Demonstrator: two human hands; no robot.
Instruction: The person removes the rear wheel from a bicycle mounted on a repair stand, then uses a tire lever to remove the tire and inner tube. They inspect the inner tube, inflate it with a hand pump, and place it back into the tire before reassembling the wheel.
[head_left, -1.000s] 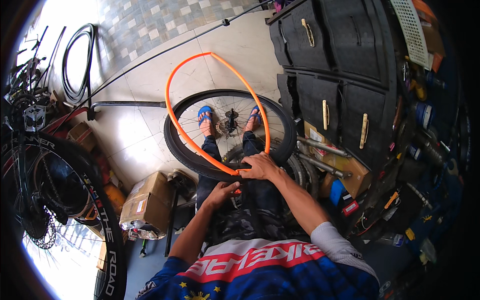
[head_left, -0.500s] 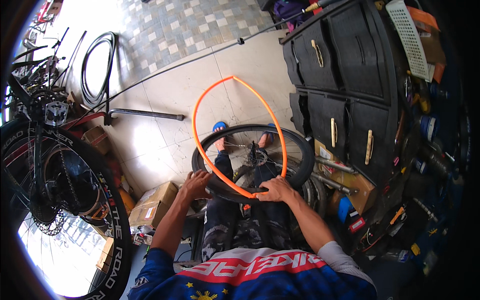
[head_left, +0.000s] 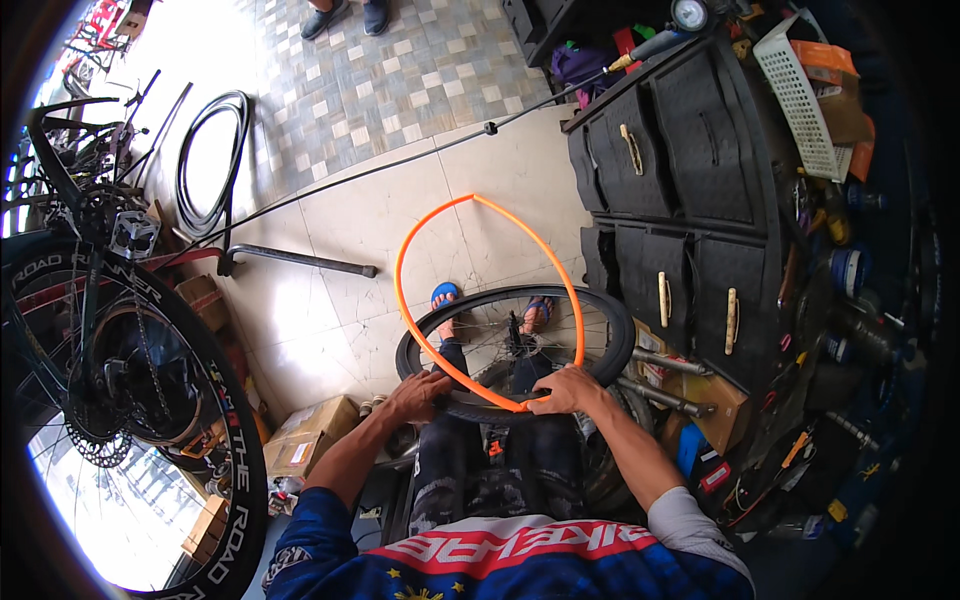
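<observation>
A bicycle wheel (head_left: 618, 335) with a black tire lies tilted in front of my knees, its spokes and hub showing over my feet. A thin orange tube (head_left: 399, 272) forms a large loop above it, kinked at the far end; whether it is an inner tube or a liner, I cannot tell. My right hand (head_left: 567, 390) pinches the tube's near part at the wheel's near edge. Farther left on that edge, my left hand (head_left: 415, 397) has its fingers curled over the tire, with the fingertips partly hidden.
At the left stands a bicycle with a large tire (head_left: 235, 455). A cardboard box (head_left: 310, 437) is beside my left arm. Black drawers (head_left: 700, 150) flank the right. A black hose (head_left: 181, 170) lies coiled on the floor; another person's shoes (head_left: 376, 16) show at the far edge.
My left hand has shifted right and nearer, settling onto the tire. My right hand still holds the orange tube. The whole view has shifted, bringing another person's shoes into sight.
</observation>
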